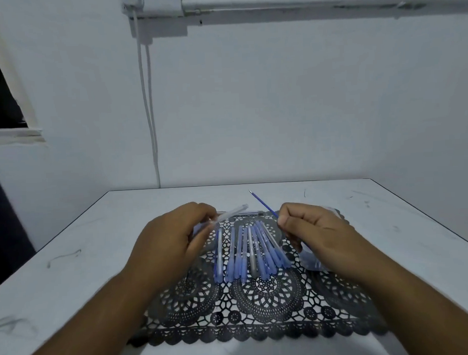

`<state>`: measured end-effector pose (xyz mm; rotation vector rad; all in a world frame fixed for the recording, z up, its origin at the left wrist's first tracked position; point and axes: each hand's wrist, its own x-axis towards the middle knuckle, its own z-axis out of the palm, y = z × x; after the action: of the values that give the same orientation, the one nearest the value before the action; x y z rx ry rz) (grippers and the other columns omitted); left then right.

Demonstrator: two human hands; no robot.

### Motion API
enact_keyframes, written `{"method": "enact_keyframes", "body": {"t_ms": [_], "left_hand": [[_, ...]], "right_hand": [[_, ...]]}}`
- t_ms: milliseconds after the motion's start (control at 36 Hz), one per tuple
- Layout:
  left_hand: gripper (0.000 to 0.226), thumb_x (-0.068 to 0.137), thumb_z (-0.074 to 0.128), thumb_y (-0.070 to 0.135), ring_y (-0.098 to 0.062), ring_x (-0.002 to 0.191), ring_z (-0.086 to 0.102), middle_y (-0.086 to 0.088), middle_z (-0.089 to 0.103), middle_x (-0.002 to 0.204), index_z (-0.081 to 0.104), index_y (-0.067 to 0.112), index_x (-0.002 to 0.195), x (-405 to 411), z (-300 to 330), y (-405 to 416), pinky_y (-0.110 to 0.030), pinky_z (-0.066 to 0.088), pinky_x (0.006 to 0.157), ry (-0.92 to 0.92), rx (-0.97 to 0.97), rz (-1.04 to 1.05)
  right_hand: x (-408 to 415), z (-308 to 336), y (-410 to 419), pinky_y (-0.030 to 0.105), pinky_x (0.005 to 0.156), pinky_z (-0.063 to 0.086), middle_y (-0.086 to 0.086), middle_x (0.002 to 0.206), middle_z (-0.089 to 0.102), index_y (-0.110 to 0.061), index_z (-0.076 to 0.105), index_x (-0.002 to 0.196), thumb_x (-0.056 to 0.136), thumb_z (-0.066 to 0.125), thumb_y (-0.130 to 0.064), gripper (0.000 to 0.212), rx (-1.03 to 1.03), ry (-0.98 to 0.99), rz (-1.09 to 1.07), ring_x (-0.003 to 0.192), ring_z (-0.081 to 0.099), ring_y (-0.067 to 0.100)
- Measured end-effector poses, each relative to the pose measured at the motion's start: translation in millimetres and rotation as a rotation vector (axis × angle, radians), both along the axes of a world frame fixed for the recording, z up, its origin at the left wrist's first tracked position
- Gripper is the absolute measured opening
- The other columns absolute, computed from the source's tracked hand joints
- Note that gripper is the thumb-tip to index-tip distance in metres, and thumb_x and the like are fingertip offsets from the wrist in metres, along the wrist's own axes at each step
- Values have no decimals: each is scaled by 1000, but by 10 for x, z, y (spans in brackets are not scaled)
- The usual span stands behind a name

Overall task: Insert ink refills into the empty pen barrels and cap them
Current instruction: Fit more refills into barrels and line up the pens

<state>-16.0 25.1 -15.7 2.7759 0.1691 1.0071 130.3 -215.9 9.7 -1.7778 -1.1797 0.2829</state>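
Left hand (174, 238) grips a clear empty pen barrel (229, 214), fingers curled round its near end; barrel is lifted above the mat, angled up and to the right, open end pointing toward the other hand. Right hand (314, 233) pinches a blue ink refill (264, 205) between thumb and curled fingers; refill slants up-left, metal tip free in the air, well short of the barrel mouth, so the two parts are apart and not aligned. Between the hands, a row of blue-capped pens (252, 252) lies on a black lace-pattern mat (266, 309), caps toward the person, barrels fanned slightly away. One more pen or barrel lies crosswise at the mat's far edge (244, 212); can't tell which. Something clear and plastic (311, 259) sits under the right hand, mostly hidden; can't tell what it is. Mat rests on a white table (97, 235) with some dark scuff marks. White wall behind, with a cable (149, 114) hanging down from a socket box (155, 4).
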Motion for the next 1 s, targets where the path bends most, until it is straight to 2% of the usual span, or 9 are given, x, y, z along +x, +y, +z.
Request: {"method": "enact_keyframes", "body": {"t_ms": [83, 167, 250, 306, 389, 556, 694, 833, 1000], "left_hand": [[10, 101, 59, 35, 10, 74, 51, 25, 56, 90, 58, 40, 109, -8, 11, 85, -17, 34, 60, -46, 5, 60], [14, 100, 64, 27, 8, 72, 51, 28, 53, 87, 61, 37, 110, -20, 13, 139, -17, 33, 61, -67, -16, 93], [16, 100, 65, 25, 10, 73, 49, 29, 51, 86, 61, 36, 110, -25, 11, 169, -15, 33, 62, -72, -15, 102], [14, 100, 64, 26, 10, 72, 49, 26, 53, 88, 61, 36, 110, -25, 10, 177, -15, 33, 62, -78, -11, 99], [11, 99, 55, 35, 10, 72, 49, 24, 55, 91, 59, 38, 110, -21, 14, 172, -17, 35, 61, -81, 1, 82], [14, 97, 54, 36, 0, 71, 47, 23, 61, 98, 59, 39, 109, -17, 10, 179, -24, 40, 59, -90, 41, 76], [14, 97, 54, 35, -1, 72, 45, 22, 62, 99, 60, 38, 108, -21, 13, 176, -23, 39, 59, -90, 61, 66], [15, 97, 52, 37, 0, 73, 45, 23, 61, 99, 61, 37, 109, -19, 20, 171, -20, 38, 59, -88, 71, 67], [14, 97, 53, 35, -1, 72, 46, 23, 61, 99, 61, 37, 109, -23, 32, 163, -24, 40, 58, -86, 76, 70]], "right_hand": [[19, -5, 0, 36, 70, 37, 4, 69, 45, -27, 54, 74, 106, 49, -38, 34, -16, -36, 23, 67, 43, 18], [21, -9, -1, 35, 67, 39, 1, 66, 45, -28, 53, 72, 100, 49, -47, 34, -12, -49, 39, 64, 42, 18], [24, -14, -9, 32, 64, 39, -5, 63, 44, -20, 54, 77, 100, 50, -45, 35, -19, -50, 58, 61, 43, 15], [28, -22, -6, 26, 60, 39, -9, 62, 43, -12, 56, 84, 99, 49, -45, 37, -37, -51, 64, 59, 43, 11], [26, -38, 3, 20, 60, 41, -13, 62, 45, -15, 57, 84, 104, 51, -38, 31, -57, -64, 82, 57, 43, 6], [39, -60, 9, 27, 63, 45, -14, 64, 44, -14, 56, 83, 106, 50, -33, 31, -70, -95, 77, 59, 42, 4], [40, -62, 12, 17, 60, 40, -15, 65, 44, -15, 53, 81, 106, 50, -35, 33, -87, -131, 64, 59, 41, 4], [50, -70, 10, 15, 58, 38, -15, 66, 44, -15, 53, 80, 107, 50, -33, 33, -102, -155, 62, 59, 40, 4], [59, -75, 16, 15, 59, 39, -15, 65, 44, -17, 54, 78, 106, 51, -34, 33, -100, -169, 57, 59, 40, 5]]}}
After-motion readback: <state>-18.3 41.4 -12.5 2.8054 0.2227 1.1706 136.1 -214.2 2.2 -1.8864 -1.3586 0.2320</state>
